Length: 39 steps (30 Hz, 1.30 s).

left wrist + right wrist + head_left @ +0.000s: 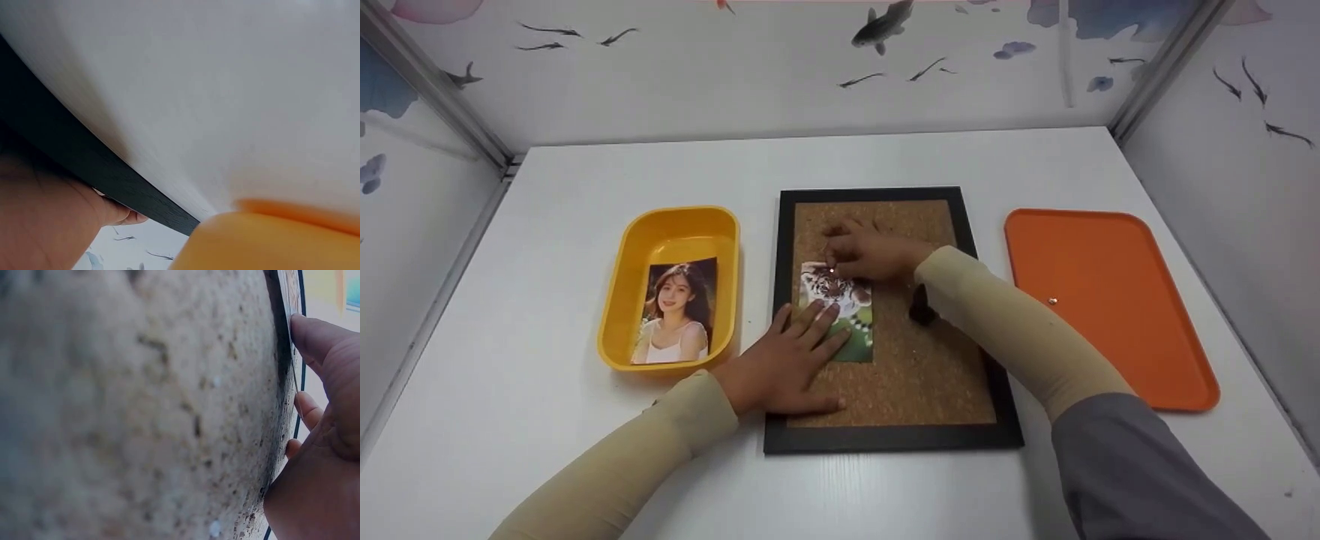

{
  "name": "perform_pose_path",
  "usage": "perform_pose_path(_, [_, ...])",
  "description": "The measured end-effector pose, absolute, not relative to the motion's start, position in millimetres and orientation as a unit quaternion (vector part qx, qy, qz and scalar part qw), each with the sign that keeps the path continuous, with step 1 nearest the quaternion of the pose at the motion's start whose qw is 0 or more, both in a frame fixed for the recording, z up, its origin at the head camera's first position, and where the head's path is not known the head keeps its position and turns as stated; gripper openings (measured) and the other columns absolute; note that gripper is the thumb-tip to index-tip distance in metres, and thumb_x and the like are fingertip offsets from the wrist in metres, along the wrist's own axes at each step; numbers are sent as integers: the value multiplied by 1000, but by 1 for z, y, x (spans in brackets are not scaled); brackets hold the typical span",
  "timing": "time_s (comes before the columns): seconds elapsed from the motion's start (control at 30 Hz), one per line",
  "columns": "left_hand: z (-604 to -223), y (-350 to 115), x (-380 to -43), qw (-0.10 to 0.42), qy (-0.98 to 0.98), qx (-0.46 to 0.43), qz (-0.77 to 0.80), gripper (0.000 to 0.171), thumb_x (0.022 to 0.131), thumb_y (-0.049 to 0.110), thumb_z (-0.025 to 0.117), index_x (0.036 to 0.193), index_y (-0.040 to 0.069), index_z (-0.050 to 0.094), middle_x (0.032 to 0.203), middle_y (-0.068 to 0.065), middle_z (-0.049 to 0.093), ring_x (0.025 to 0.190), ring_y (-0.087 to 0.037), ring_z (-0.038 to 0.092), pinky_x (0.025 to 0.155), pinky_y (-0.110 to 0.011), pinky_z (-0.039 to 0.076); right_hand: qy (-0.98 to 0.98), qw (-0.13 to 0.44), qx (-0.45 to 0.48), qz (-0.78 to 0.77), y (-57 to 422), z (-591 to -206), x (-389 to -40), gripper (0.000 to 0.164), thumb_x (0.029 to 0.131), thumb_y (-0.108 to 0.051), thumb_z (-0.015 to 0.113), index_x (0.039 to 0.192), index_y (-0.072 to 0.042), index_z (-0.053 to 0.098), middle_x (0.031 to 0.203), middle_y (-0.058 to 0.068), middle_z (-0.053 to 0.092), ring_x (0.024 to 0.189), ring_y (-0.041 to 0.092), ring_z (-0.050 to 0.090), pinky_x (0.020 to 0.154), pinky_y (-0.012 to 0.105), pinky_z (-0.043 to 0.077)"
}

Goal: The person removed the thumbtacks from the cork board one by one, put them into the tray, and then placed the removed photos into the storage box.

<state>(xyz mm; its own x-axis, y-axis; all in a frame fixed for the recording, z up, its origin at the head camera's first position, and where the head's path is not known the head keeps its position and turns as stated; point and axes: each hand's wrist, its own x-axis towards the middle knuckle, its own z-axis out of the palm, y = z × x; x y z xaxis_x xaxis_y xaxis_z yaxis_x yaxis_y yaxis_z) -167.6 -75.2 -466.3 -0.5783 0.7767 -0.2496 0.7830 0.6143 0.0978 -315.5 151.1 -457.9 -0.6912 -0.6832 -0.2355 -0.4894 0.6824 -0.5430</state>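
A tiger photo (pixel 851 341) lies on the framed cork board (pixel 930 375). The left hand (pixel 784 364) presses flat on the photo's lower part and the board, fingers spread. At the photo's top edge, the right hand (pixel 874 251) has thumb and index finger close together at a small shiny thumbtack (pixel 832 270), which they pinch. In the right wrist view the thumb (pixel 320 340) reaches the thin edge of the photo, close over the cork. The left wrist view has the left hand (pixel 45 219) over the black frame (pixel 129 180).
To the left stands a yellow bin (pixel 615 307) holding a portrait photo (pixel 675 315). An orange tray (pixel 1110 352) lies to the right with another thumbtack (pixel 1053 301) on it. White patterned panels (pixel 720 97) enclose the table's back and sides.
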Motion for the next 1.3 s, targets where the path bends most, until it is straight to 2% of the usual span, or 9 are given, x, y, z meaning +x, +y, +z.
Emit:
perform_pose_path(0.43, [-466, -76, -167, 142, 888, 437, -5, 96, 89, 82, 25, 161, 21, 8, 166, -8, -4, 150, -31, -9, 116, -59, -1, 888, 219, -333, -229, 150, -457, -314, 11, 102, -37, 56, 99, -28, 61, 157, -6, 26, 148, 22, 10, 116, 56, 0])
perform_pose_path(0.7, [-464, -76, -167, 139, 888, 439, -3, 97, 89, 82, 26, 161, 21, 8, 166, -9, -4, 151, -31, -8, 116, -60, 0, 889, 222, -325, -235, 151, -456, -313, 9, 102, -35, 56, 98, -28, 61, 157, -5, 26, 148, 25, 9, 116, 57, -2])
perform_pose_path(0.93, [-462, -75, -166, 132, 888, 441, -4, 96, 89, 81, 27, 161, 20, 10, 166, -10, -1, 151, -32, -6, 116, -60, 3, 887, 221, -328, -235, 151, -455, -313, 10, 102, -34, 56, 97, -27, 61, 156, -6, 27, 148, 23, 9, 115, 54, -9])
perform_pose_path(1.3, [-466, -75, -167, 140, 889, 437, -9, 97, 88, 83, 25, 161, 21, 9, 166, -9, -4, 151, -30, -10, 116, -60, 0, 888, 213, -339, -225, 152, -458, -314, 11, 102, -38, 55, 98, -29, 61, 159, -5, 25, 150, 25, 6, 116, 56, -6])
